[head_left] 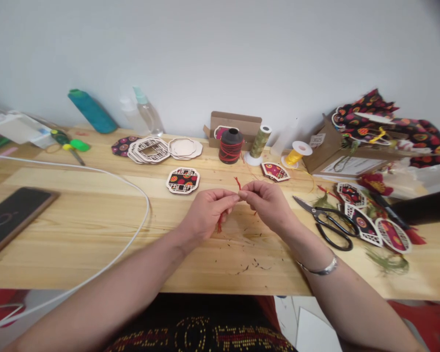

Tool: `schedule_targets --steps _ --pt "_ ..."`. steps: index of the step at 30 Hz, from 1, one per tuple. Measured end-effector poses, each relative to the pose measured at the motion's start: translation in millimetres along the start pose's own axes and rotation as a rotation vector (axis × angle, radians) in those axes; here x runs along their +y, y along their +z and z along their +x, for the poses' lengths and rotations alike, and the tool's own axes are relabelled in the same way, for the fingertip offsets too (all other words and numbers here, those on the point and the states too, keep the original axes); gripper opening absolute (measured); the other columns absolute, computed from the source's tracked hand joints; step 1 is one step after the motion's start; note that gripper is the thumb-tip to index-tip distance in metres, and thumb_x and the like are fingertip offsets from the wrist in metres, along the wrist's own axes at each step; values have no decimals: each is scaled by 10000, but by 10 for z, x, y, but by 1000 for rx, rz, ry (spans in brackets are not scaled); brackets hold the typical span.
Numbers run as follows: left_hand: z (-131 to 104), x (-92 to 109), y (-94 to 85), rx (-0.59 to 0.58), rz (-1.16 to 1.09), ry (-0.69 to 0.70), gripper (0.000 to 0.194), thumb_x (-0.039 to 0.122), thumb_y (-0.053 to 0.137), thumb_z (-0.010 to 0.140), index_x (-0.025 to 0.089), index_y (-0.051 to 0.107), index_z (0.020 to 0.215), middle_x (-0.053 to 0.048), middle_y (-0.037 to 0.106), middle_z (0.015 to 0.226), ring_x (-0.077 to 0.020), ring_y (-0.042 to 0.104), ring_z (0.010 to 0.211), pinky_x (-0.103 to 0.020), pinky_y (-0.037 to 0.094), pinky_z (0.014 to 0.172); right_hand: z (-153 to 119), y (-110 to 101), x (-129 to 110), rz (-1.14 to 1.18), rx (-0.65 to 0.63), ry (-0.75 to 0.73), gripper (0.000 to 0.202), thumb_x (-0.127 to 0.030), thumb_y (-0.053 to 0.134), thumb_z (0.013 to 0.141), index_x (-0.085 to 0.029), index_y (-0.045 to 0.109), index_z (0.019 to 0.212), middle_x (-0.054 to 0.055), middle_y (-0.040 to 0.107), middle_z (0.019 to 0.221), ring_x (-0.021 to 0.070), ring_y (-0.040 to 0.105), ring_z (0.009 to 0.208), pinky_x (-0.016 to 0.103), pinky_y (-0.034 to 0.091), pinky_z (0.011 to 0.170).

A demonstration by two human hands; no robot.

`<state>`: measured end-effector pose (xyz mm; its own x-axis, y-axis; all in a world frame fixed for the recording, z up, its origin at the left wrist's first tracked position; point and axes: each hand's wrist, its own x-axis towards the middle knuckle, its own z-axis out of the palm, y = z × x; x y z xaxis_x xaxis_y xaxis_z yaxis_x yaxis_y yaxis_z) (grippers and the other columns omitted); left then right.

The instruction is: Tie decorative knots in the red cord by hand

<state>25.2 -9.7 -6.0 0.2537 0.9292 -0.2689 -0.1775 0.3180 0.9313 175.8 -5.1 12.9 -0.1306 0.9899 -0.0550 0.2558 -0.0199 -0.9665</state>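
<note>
Above the middle of the wooden table, my left hand (pixel 213 209) and my right hand (pixel 266 201) meet at their fingertips, both pinching a thin red cord (pixel 238 183). One end of the cord sticks up between the hands, and another bit hangs below my left fingers. The part inside the fingers is hidden. Just beyond my hands lies an eight-sided ornament (pixel 183 181) with patterned fabric in a pale cut-out frame. A spool of red cord (pixel 231 145) stands farther back. To the right of my right hand rest black-handled scissors (pixel 326 220).
A phone (pixel 16 215) lies at left, with a white cable (pixel 139 188) looping across the table. Stacked wooden frames (pixel 150 150), a spray bottle (pixel 148 112) and a yellow thread spool (pixel 298 153) stand along the wall. Finished ornaments (pixel 393 235) and a cardboard box (pixel 328 151) crowd the right.
</note>
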Motion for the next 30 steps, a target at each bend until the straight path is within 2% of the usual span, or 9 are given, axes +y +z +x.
schedule_targets --steps 5,9,11,14,17,21,24,28,30 --pt "-33 51 13 -4 66 -31 178 332 667 717 160 700 686 13 546 536 -38 299 367 -216 177 363 18 -11 40 -105 30 -73 142 -261 583 779 -168 592 671 -17 582 601 103 480 551 240 383 535" --pt "-28 65 10 23 95 -23 194 343 680 707 154 725 711 37 460 440 -45 257 381 -215 147 378 43 -21 84 -168 103 -147 129 -256 587 776 -174 591 676 -16 586 601 110 479 557 251 383 554" --pt "-12 54 -4 56 70 -12 199 352 691 705 163 730 753 25 524 507 -42 279 403 -206 171 388 51 -27 107 -212 137 -182 129 -260 587 782 -175 597 686 -10 594 609 115 482 564 257 376 560" --pt "2 41 -21 124 39 34 173 335 704 699 179 726 770 -13 652 749 -29 321 443 -196 227 414 54 -36 135 -284 187 -226 130 -260 583 796 -174 604 701 -2 599 618 123 494 581 266 370 574" --pt "-15 47 -10 78 57 71 124 299 700 701 176 714 703 -53 677 905 -55 441 519 -198 278 441 55 -42 143 -310 232 -235 126 -250 579 799 -172 604 702 -4 598 617 121 492 579 268 369 583" --pt "-59 58 35 -45 203 69 116 283 691 706 174 717 674 -91 691 856 -91 499 519 -215 317 434 56 -43 110 -194 203 -153 144 -257 580 789 -170 597 676 -9 602 604 103 464 538 252 366 553" --pt "-69 49 59 -55 267 68 95 266 689 701 178 722 685 -82 696 870 -68 476 460 -223 350 447 47 -33 68 -46 145 -69 159 -279 582 778 -168 586 663 -10 603 589 89 435 499 240 357 514" --pt "-62 26 62 -56 358 40 124 268 659 725 161 719 713 -27 638 593 -92 478 473 -221 357 479 18 -7 18 191 72 40 180 -321 589 764 -169 541 680 -9 611 582 61 379 434 216 313 442" --pt "-60 19 57 -60 410 42 156 288 640 741 154 717 725 -14 618 562 -96 467 484 -225 352 494 3 7 0 282 45 81 194 -334 601 753 -170 516 693 -11 613 590 46 354 410 201 273 406"
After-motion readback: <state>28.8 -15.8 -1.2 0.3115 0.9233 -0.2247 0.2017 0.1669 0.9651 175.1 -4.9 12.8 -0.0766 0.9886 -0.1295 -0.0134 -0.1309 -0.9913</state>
